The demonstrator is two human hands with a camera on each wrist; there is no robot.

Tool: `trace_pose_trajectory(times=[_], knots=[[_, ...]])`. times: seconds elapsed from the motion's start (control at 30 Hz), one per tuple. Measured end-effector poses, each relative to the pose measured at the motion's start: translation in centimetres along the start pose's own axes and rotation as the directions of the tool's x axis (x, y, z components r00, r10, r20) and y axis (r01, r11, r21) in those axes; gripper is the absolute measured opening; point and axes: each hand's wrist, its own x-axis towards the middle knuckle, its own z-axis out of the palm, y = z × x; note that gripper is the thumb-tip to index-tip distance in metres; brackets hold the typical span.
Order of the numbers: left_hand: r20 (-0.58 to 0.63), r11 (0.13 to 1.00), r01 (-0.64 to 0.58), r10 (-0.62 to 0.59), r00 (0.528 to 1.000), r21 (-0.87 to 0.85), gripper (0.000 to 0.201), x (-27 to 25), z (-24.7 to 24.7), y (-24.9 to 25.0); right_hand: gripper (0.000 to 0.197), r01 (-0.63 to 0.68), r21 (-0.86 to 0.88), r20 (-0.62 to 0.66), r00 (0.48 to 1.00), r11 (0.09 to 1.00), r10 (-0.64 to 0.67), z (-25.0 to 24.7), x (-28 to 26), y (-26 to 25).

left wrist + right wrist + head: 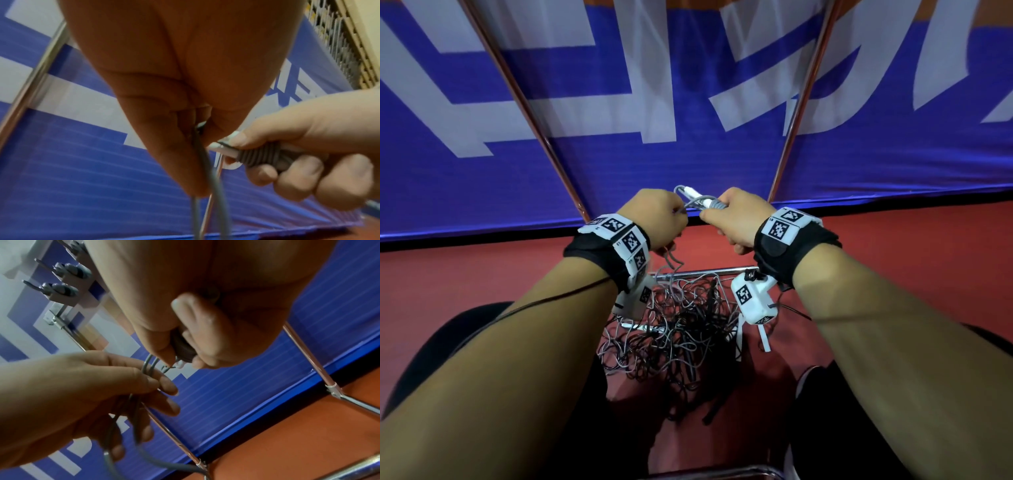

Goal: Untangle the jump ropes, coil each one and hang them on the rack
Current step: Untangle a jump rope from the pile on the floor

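Note:
Both my hands are raised in front of the rack. My right hand (739,219) grips a grey jump rope handle (265,155) with a white tip (697,197); grey cord is wound around it. My left hand (661,219) pinches the same grey cord (203,155) just left of the handle, and loops of it (131,410) run through its curled fingers. Below my wrists a tangle of grey and black ropes (674,335) lies on the red floor. Rack hooks (61,272) at the upper left of the right wrist view carry grey items.
Two chrome rack uprights (527,102) (804,102) slant up in front of a blue and white banner (688,154). A chrome base bar (705,272) crosses above the tangle. Another chrome bar (722,474) lies near my feet. My dark shoes (808,387) flank the pile.

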Motion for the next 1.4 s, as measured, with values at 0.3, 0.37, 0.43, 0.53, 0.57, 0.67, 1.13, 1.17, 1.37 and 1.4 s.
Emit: trace_pose_trajectory(times=[0.3,0.37,0.43,0.53,0.57,0.67,1.13,1.17,1.37,1.4], knots=[[0.131,0.828,0.007,0.081,0.988,-0.561,0.043,0.0,-0.5,0.1,0.022,-0.119,0.191,0.006,0.993,0.974,0.120,-0.8,0.2,-0.1],[0.134,0.800,0.016,0.080,0.988,-0.600,0.034,0.3,-0.1,-0.3,0.014,-0.122,0.288,0.043,0.992,0.950,0.115,-0.8,0.1,-0.3],[0.162,0.838,-0.007,0.114,0.980,-0.545,0.025,0.5,0.0,-0.8,0.009,-0.118,0.346,0.067,0.993,0.931,0.101,-1.1,-0.3,-0.6],[0.219,0.898,-0.048,0.158,0.963,-0.438,0.017,0.6,-0.1,-1.3,0.025,-0.151,0.450,0.120,0.987,0.880,0.108,-1.7,-0.8,-1.0],[0.251,0.902,-0.033,0.155,0.955,-0.430,0.017,0.5,0.0,-1.3,0.039,-0.163,0.485,0.142,0.984,0.859,0.107,-1.8,-0.9,-1.1],[0.302,0.893,0.020,0.131,0.944,-0.449,0.019,0.2,0.4,-1.2,0.068,-0.157,0.482,0.162,0.983,0.862,0.088,-1.8,-1.1,-1.1],[0.250,0.904,0.022,0.095,0.963,-0.428,0.032,-0.3,-2.0,-2.1,0.049,-0.137,0.516,0.404,0.910,0.845,-0.099,-2.1,-2.7,-1.5],[0.217,0.908,0.001,0.099,0.971,-0.420,0.032,-0.2,-2.4,-2.2,0.053,-0.117,0.499,0.436,0.890,0.859,-0.133,-2.1,-2.7,-1.5],[0.202,0.917,-0.064,0.154,0.967,-0.393,0.028,-1.0,-4.5,-2.2,0.045,0.003,0.302,0.603,0.774,0.953,-0.193,-1.8,-3.2,-0.6],[0.241,0.914,-0.057,0.165,0.956,-0.402,0.028,-1.2,-4.6,-2.2,0.043,0.026,0.256,0.629,0.755,0.966,-0.187,-1.7,-3.2,-0.5]])
